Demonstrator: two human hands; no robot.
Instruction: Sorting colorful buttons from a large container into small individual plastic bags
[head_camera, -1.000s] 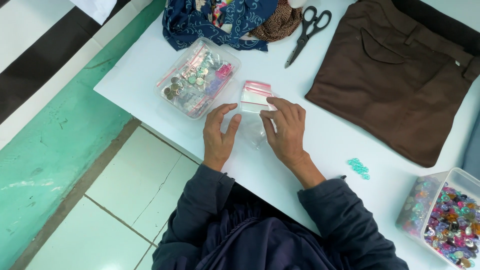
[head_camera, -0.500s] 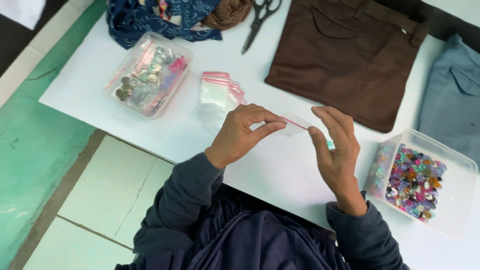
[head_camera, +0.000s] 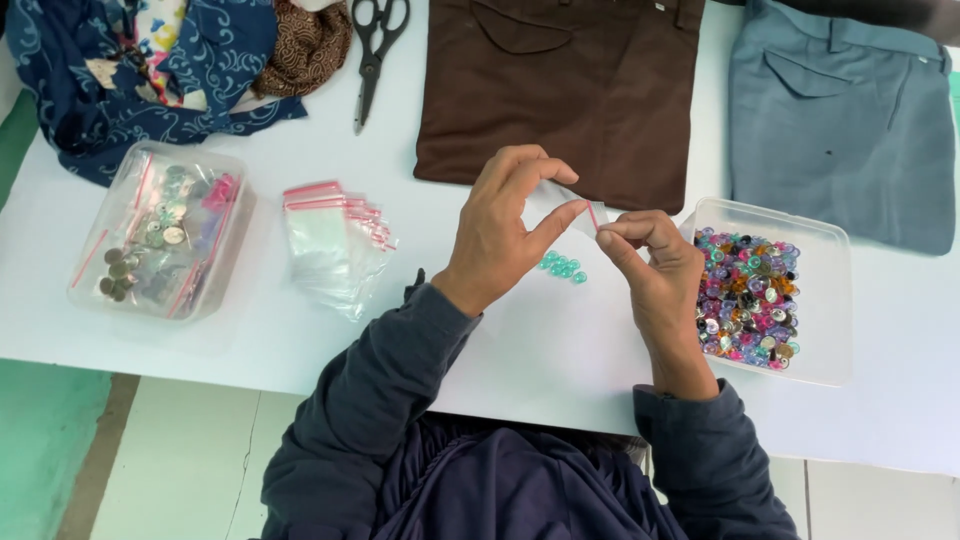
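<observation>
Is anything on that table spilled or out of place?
Only a little: a few teal buttons lie loose on the white table, outside the clear tub of mixed buttons. They sit below the hands holding a small zip bag.

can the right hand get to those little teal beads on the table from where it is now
Probably yes. The teal beads lie bare on the white table, just left of the right hand, nothing covering them. But that hand and the left hand pinch a small clear bag.
</observation>
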